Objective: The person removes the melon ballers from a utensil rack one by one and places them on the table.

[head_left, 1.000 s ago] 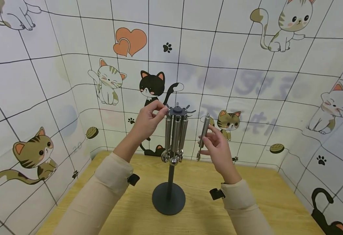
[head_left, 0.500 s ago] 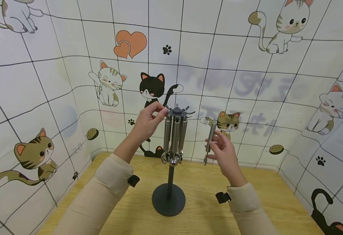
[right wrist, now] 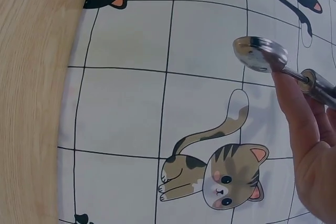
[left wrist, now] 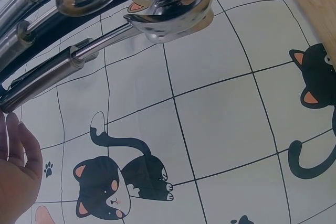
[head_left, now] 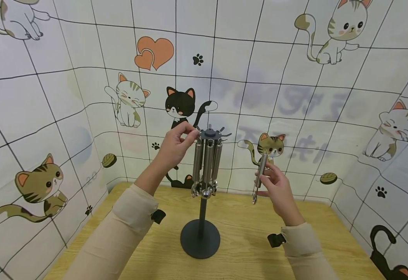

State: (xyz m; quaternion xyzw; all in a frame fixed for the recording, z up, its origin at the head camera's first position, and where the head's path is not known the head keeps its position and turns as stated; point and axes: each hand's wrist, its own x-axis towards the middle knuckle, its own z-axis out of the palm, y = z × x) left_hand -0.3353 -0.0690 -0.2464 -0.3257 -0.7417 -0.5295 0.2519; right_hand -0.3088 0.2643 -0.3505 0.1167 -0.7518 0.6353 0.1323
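Observation:
A dark grey utensil rack (head_left: 200,239) stands upright, several steel utensils (head_left: 207,161) hanging handle-up around its hooked top disc. My left hand (head_left: 177,146) pinches the left edge of that disc with thumb and forefinger; the exact contact is hidden. To the right of the rack, my right hand (head_left: 279,190) holds a steel spoon (head_left: 261,173) in the air by its thick handle, bowl downward. The right wrist view shows the spoon's small round bowl (right wrist: 260,53) beside an extended finger. Hanging heads, one with a curved lip (left wrist: 173,22), appear in the left wrist view.
The rack's base rests on a light wooden table (head_left: 239,237). A white cloth wall (head_left: 288,62) with a black grid and cartoon cats rises behind and at both sides. Bare hooks (head_left: 225,135) stick out at the disc's right.
My right hand has moved right and down with the spoon, farther from the rack. The left hand keeps its place at the top disc.

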